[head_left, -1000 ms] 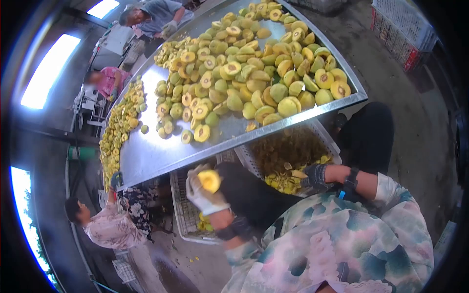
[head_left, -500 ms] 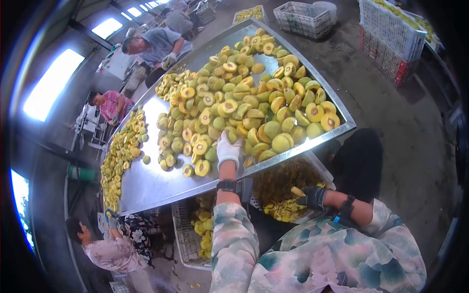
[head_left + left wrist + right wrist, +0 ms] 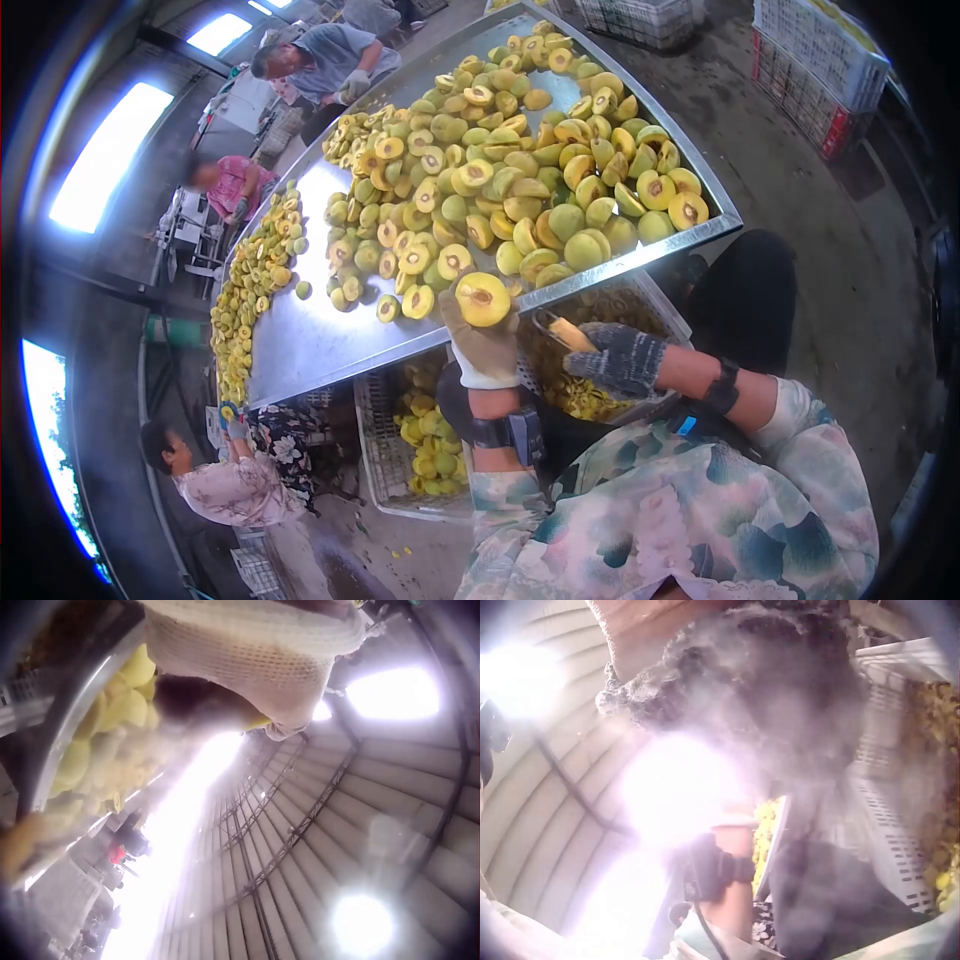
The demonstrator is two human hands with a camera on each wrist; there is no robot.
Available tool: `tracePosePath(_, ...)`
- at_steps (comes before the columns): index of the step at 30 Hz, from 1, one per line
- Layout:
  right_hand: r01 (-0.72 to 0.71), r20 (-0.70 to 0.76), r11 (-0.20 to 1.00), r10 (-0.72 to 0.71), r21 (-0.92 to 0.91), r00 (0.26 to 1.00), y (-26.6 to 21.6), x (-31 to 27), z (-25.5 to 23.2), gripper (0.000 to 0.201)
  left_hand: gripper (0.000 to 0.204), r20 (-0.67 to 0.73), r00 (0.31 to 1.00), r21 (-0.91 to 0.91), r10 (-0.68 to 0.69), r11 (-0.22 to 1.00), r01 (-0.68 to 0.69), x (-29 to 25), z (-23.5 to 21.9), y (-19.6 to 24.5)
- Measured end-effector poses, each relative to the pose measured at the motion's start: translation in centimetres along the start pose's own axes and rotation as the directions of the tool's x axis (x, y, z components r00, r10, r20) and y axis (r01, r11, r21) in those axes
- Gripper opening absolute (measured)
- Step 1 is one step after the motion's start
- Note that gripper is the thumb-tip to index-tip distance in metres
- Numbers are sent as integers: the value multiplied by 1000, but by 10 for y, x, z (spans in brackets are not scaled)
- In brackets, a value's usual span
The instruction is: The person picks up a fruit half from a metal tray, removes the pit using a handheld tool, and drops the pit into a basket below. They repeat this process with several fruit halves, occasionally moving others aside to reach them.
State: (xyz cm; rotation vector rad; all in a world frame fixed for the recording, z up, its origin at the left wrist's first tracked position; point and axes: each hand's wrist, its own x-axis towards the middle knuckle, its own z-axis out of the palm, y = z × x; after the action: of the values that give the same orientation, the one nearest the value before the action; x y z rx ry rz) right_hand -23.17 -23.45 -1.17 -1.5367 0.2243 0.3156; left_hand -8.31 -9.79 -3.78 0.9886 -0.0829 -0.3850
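In the head view my left hand (image 3: 484, 345), in a white and tan glove, holds up a halved yellow fruit (image 3: 483, 299), cut face showing, at the metal table's near edge. My right hand (image 3: 620, 358), in a dark grey knit glove, grips a tool by its orange-yellow handle (image 3: 572, 335); a small metal loop at its tip points toward the fruit without touching it. Halved green-yellow fruits (image 3: 505, 180) lie heaped on the metal table (image 3: 300, 345). The left wrist view shows the white glove (image 3: 247, 656); the right wrist view shows the grey glove (image 3: 772, 690), its fingers blurred.
Below the table edge stand a crate (image 3: 378, 450) with yellow-green pieces and another crate (image 3: 668, 300) with scraps, between my dark-clad legs. Stacked crates (image 3: 800, 90) stand at upper right. Other people (image 3: 235, 475) work along the table's far and left sides.
My left hand reached into the heap, then came back toward me with a fruit half. My right hand has risen with the tool from over the scrap crate toward the left hand.
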Motion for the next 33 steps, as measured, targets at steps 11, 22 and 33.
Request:
tracePosePath(11, 71, -45, 997, -71, -19, 996, -17, 9, 28, 30, 65, 32, 986, 243, 164, 956, -167, -47, 26, 0)
tracePosePath(22, -43, 19, 996, 42, 74, 999, -21, -4, 34, 31, 70, -35, 971, 323, 238, 922, -214, -65, 27, -8)
tracePosePath(33, 35, 242, 996, -14, -80, 970, 18, -3, 14, 28, 67, 224, 945, 511, -241, 854, 97, -67, 22, 23)
